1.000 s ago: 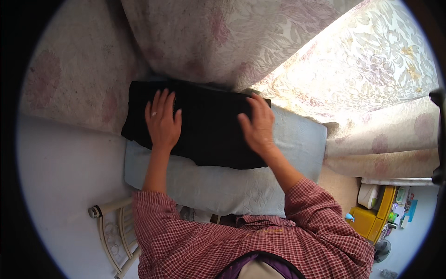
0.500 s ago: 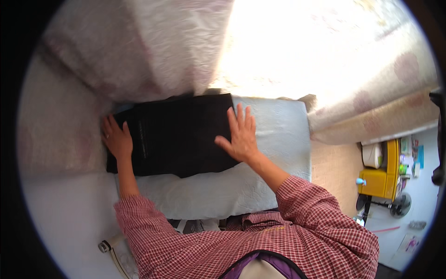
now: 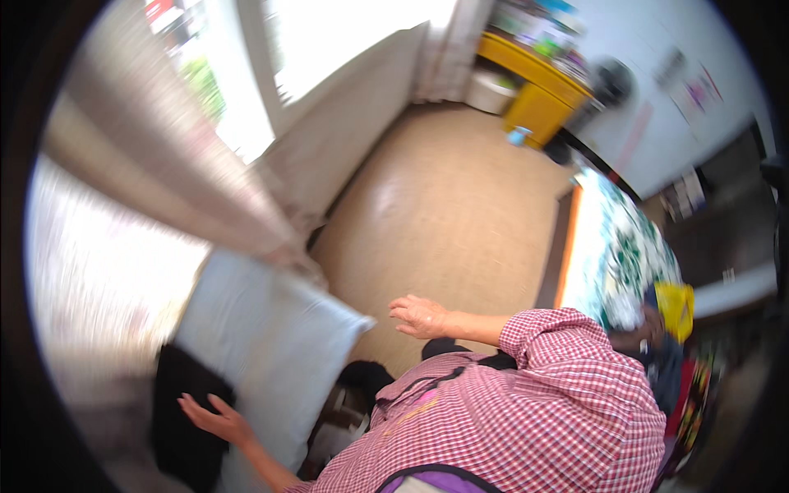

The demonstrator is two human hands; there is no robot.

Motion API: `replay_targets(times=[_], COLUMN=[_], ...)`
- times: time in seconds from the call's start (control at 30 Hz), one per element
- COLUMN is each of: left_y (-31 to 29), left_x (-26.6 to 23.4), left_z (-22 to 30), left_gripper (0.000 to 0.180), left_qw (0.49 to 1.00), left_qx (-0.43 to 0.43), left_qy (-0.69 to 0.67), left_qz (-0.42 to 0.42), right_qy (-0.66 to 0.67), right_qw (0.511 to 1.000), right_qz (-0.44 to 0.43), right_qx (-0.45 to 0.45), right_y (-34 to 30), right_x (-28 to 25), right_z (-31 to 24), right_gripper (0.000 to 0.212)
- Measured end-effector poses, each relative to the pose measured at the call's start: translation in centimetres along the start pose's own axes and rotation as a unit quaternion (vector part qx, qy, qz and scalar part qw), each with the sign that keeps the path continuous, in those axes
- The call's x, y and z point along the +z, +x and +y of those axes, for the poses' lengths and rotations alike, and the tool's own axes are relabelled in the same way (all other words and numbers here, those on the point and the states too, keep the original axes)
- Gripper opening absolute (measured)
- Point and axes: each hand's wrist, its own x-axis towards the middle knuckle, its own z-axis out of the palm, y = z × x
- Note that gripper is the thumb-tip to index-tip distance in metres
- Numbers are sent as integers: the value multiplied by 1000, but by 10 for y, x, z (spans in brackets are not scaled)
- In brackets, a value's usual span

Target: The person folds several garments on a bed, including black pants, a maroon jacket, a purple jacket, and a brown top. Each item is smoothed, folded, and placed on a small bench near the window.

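I see my left grip (image 3: 220,422) spread apart over the black cloth (image 3: 182,448) on the pale blue worktop (image 3: 271,329) and my right grip (image 3: 421,319) empty and unclenched above the floor (image 3: 444,205), and judge the cloth soft and light, best taken by opposite edges.

The left hand (image 3: 215,421) is over the pale blue cover (image 3: 275,329), palm side mostly hidden, its fingers spread and reaching away from the body, the thumb standing apart; whether it presses down cannot be made out. The left forearm (image 3: 269,467) slants across the cover's near part. The right hand (image 3: 419,317) hangs in the air just beyond the cover's right corner, empty, fingers loosely bent and pointing toward it. The right forearm (image 3: 475,328) runs almost level, bare below the bunched checked sleeve (image 3: 555,329).
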Motion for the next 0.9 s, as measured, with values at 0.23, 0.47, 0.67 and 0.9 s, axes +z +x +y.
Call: replay_targets(times=[0.23,0.47,0.67,0.9], left_y=[-104,-183,-155,-141], left_x=[69,220,322,418], left_z=[410,482,526,812], left_gripper=[47,28,26,26], left_qw=[812,535,576,565], left_qx=[275,108,-98,28], left_qy=[-395,-227,-27,-106], left_qz=[-331,-807,-811,-818], right_qy=[122,320,355,338], right_qw=[947,821,614,374], right_qz=[5,196,423,486], right_qx=[296,430,565,714], right_y=[-234,-385,-488,-589], right_x=[-20,6,49,39], right_z=[158,235,287,355], right_gripper=[39,45,35,32])
